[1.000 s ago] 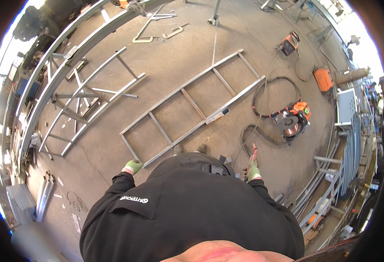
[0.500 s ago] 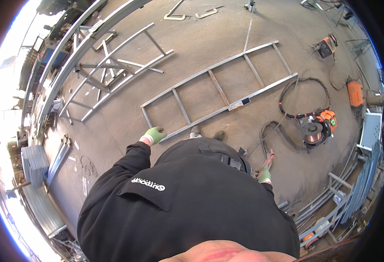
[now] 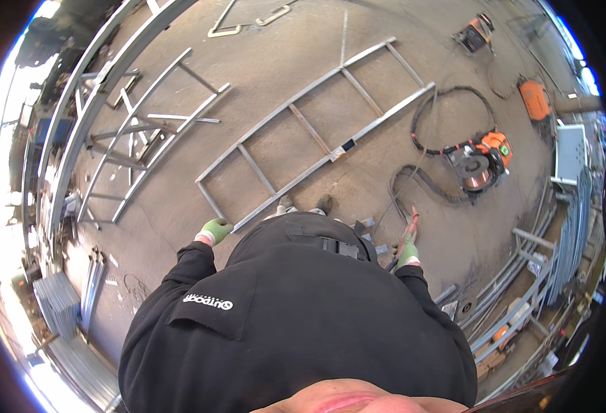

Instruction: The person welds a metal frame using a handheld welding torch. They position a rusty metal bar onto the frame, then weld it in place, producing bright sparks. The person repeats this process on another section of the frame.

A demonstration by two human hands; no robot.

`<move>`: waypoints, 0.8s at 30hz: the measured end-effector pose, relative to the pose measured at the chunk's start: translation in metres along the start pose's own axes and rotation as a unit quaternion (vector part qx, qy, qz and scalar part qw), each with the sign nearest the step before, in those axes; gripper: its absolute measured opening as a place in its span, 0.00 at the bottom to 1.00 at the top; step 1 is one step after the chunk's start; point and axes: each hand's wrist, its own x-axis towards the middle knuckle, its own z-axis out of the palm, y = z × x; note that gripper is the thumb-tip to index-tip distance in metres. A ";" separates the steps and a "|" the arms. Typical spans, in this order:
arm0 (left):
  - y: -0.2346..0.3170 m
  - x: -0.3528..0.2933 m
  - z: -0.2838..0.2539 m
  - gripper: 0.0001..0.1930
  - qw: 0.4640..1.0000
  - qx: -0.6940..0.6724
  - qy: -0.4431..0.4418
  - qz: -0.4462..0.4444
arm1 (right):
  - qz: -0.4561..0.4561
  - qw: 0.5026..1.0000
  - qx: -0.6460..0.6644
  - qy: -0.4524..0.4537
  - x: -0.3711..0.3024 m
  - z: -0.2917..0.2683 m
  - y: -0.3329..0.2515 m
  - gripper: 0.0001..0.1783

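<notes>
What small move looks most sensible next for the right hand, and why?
Probably lowering the right hand with its red-tipped tool toward the ladder-like steel frame. The person stands at the frame's near end, and the tool hangs at their side, apart from the frame. The gloved left hand is empty.

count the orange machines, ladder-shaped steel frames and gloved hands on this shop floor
orange machines: 3, by the cable coils, far corner, right edge
ladder-shaped steel frames: 2, at the feet, further left
gloved hands: 2, left hand, right hand
total: 7
</notes>
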 end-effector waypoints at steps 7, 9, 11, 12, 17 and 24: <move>0.021 0.022 -0.017 0.33 0.999 0.014 -0.041 0.031 | 0.064 0.982 0.003 0.179 -0.007 -0.010 0.032 0.48; 0.027 0.035 -0.025 0.32 0.997 0.034 -0.035 0.057 | 0.068 0.965 -0.042 0.250 -0.032 0.004 0.032 0.47; 0.031 0.052 -0.034 0.32 0.994 0.067 -0.035 0.085 | 0.090 0.959 -0.011 0.267 -0.059 0.027 0.032 0.45; 0.030 0.062 -0.040 0.32 0.993 0.055 -0.040 0.095 | 0.094 0.953 -0.016 0.287 -0.070 0.038 0.033 0.45; 0.021 0.128 -0.064 0.33 0.986 0.082 -0.048 0.138 | 0.060 0.927 -0.110 0.353 -0.130 0.065 0.077 0.37; 0.012 0.202 -0.074 0.33 0.986 0.097 -0.095 0.100 | 0.027 0.932 0.147 0.330 -0.173 0.078 0.168 0.36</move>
